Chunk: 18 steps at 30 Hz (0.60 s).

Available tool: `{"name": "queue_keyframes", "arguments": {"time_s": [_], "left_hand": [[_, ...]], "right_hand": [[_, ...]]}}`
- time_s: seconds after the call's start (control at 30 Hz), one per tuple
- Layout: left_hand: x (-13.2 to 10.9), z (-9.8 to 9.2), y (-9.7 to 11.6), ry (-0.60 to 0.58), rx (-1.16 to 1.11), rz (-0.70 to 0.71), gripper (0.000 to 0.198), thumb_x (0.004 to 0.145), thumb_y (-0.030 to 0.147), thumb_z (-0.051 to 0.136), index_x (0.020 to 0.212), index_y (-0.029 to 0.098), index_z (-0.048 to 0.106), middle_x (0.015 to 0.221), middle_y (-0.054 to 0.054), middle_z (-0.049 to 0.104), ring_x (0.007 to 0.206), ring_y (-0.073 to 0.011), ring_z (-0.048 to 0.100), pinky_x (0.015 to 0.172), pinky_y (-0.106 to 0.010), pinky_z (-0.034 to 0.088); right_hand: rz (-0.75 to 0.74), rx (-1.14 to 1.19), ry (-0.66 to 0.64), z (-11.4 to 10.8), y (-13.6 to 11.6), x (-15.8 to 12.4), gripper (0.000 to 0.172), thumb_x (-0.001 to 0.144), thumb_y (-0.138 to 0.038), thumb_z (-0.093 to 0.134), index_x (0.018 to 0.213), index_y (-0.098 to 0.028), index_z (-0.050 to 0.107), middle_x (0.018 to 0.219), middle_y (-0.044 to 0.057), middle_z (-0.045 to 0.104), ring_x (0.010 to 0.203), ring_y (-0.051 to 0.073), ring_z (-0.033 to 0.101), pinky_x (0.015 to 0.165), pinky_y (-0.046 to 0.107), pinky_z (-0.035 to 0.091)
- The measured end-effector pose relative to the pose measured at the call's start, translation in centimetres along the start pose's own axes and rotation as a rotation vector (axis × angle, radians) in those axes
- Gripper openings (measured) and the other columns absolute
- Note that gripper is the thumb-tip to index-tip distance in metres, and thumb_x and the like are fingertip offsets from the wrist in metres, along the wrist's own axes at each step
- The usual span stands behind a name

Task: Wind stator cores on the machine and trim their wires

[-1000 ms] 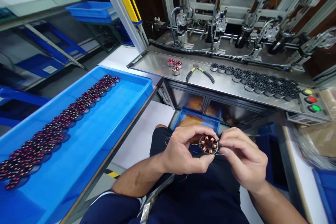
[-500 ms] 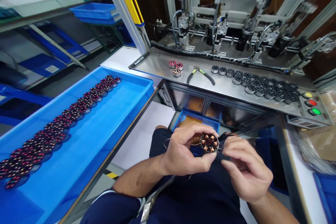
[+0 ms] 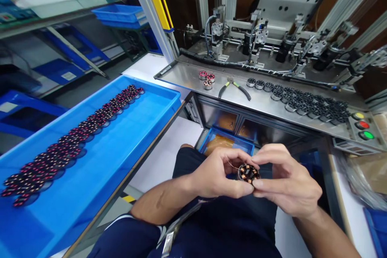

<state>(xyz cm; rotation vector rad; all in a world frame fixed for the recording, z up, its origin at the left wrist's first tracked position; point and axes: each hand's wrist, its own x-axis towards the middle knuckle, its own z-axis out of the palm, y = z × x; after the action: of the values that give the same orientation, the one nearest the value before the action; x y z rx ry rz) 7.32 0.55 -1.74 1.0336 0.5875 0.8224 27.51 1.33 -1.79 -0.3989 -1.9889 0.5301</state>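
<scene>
Over my lap, a round motor stator (image 3: 249, 173) with copper windings is held between both hands, its wound face turned up. My left hand (image 3: 219, 173) is closed on its left side, fingers behind and thumb along the lower rim. On the opposite side, my right hand (image 3: 287, 179) pinches the rim with thumb and fingers. A thin wire end (image 3: 232, 165) sticks out from the stator near my left fingers. Beyond the hands, on the metal ledge (image 3: 187, 76), lie wire cutters (image 3: 238, 88) with green-and-black handles and a few wound stators (image 3: 207, 84).
On the left, a long blue tray (image 3: 121, 141) carries rows of wound stators (image 3: 87, 127). Bare black stator cores (image 3: 308, 102) crowd the ledge's right part, beside a button box (image 3: 364, 125). Machine fixtures (image 3: 260, 36) stand behind. A blue bin (image 3: 211, 131) sits below the ledge.
My right hand has come in from the right and now grips the stator's rim. The stator has shifted slightly right and down and is tilted. The camera view has shifted a little.
</scene>
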Motion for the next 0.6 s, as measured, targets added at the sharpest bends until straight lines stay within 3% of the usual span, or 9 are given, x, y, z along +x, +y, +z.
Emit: {"name": "queue_keyframes", "arguments": {"time_s": [0.13,0.3,0.43,0.6], "left_hand": [[0.1,0.0,-0.4,0.013,-0.014,0.103,0.037,0.066,0.018,0.084,0.100,0.014,0.070,0.089,-0.006,0.077,0.080,-0.0159,0.072,0.077,-0.025,0.057],[0.7,0.8,-1.3,0.119,0.108,0.551,0.047,0.065,0.005,0.084,0.108,0.019,0.071,0.103,-0.007,0.076,0.093,-0.0160,0.072,0.083,-0.024,0.059],[1.1,1.4,-1.5,0.210,0.240,0.783,0.055,0.063,0.002,0.084,0.113,0.019,0.070,0.107,-0.008,0.075,0.098,-0.0166,0.072,0.083,-0.023,0.060],[1.1,1.4,-1.6,0.280,0.323,0.858,0.054,0.065,0.003,0.085,0.113,0.019,0.069,0.109,-0.008,0.074,0.100,-0.0168,0.072,0.079,-0.021,0.061]], "right_hand": [[-0.064,-0.266,0.120,0.6,-0.9,-1.1,0.029,0.080,-0.002,0.074,0.103,-0.020,0.074,0.109,0.007,0.067,0.101,0.022,0.060,0.081,0.042,0.056],[-0.073,-0.536,0.271,1.9,-2.1,-2.7,0.035,0.077,0.003,0.073,0.106,-0.017,0.072,0.100,0.006,0.068,0.093,0.020,0.061,0.080,0.041,0.058],[0.023,-0.516,0.346,3.3,-2.5,-2.4,0.035,0.082,0.000,0.069,0.113,-0.018,0.069,0.094,0.005,0.069,0.086,0.019,0.065,0.071,0.039,0.059],[0.160,-0.340,0.514,5.2,-2.4,-1.9,0.031,0.084,0.001,0.063,0.108,-0.018,0.068,0.088,0.004,0.068,0.078,0.018,0.066,0.066,0.036,0.056]]}}
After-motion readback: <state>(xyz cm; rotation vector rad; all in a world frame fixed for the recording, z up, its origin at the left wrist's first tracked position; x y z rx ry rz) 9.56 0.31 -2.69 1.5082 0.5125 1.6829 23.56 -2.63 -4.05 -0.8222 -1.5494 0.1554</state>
